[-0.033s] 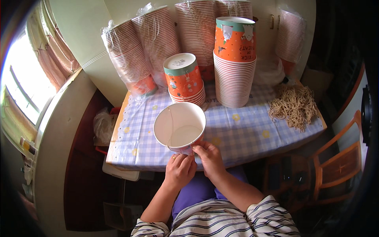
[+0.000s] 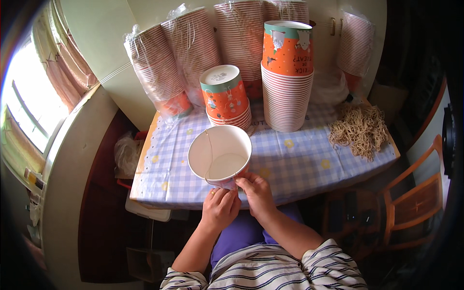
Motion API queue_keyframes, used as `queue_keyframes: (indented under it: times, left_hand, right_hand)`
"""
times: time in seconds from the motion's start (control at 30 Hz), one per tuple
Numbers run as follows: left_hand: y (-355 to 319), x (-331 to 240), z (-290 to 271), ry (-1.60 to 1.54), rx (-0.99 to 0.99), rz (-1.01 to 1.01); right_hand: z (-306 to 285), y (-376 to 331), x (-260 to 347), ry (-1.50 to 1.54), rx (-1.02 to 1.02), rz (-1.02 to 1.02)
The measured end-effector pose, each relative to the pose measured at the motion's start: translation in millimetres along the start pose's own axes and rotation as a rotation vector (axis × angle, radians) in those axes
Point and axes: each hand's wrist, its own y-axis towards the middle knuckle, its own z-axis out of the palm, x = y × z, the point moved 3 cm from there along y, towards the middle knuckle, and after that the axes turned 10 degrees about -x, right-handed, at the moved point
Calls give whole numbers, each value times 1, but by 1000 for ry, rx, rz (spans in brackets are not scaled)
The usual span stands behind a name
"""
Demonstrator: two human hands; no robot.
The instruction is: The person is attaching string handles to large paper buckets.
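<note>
A white-lined paper bucket (image 2: 231, 145) stands tilted toward me at the table's front edge, its open mouth facing up. A thin tan string (image 2: 210, 145) hangs from its far rim, runs down inside and comes over the near rim. Below that rim my left hand (image 2: 221, 207) is closed, fingers curled at the string by the outer wall. My right hand (image 2: 257, 194) pinches the string beside it, thumb against the bucket just under the rim. The fingertips of both hands are partly hidden.
Behind the bucket stand a short stack of upside-down orange buckets (image 2: 224, 99) and a taller stack (image 2: 288, 92). Plastic-wrapped stacks (image 2: 159, 63) line the wall. A heap of tan strings (image 2: 360, 129) lies at the right on the checked tablecloth (image 2: 309, 169). A wooden chair (image 2: 414, 203) stands at right.
</note>
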Motion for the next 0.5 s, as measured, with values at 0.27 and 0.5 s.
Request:
queue_keyframes:
  times: [0.27,0.5]
  left_hand:
    - [1,2,0,-5,13,25]
    - [2,7,-6,34,31,18]
  right_hand:
    - [2,1,10,18,21,94]
    - [-9,18,26,-222,297,-54]
